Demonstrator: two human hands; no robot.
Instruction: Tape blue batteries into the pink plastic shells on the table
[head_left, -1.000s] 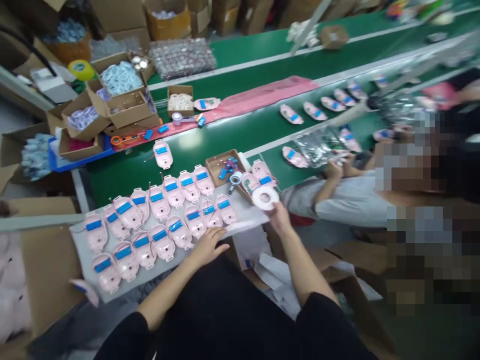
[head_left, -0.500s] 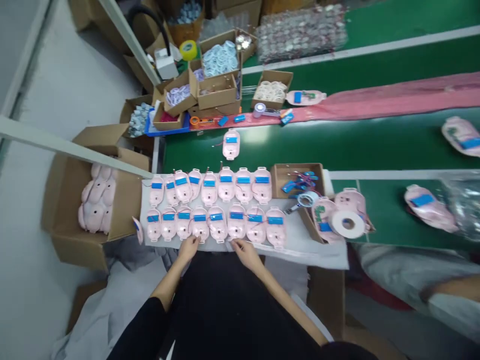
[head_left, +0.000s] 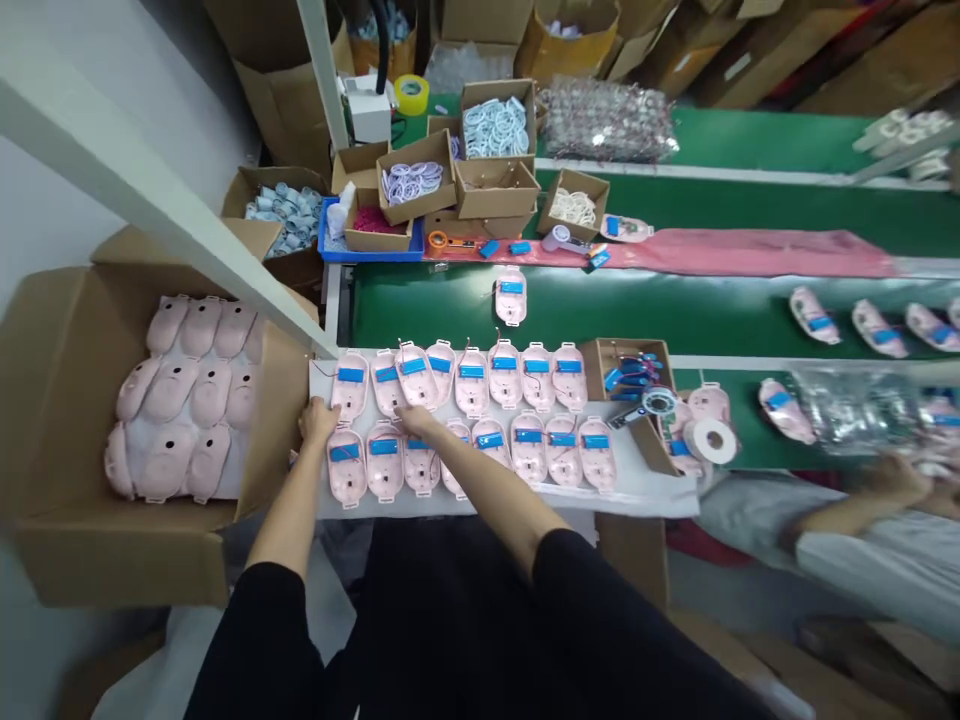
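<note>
Smooth pink oval shells [head_left: 529, 440], long axes running away; right hand [head_left: 416, 420] loosely open atop them; left hand [head_left: 319, 418], grip unclear.

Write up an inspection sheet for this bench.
Surface: white sheet beside a green conveyor belt.
Job's things: pink oval plastic shells with blue packs, two rows on the sheet.
Clutter: small cardboard box of blue-ended wires; white tape roll.
Hands: left hand at the sheet's left edge; right hand on the shells; grips unclear.
Cables: thin red wires on several shells.
Surroundings: large cardboard box of pink shells, left; co-worker's hand, right.
</note>
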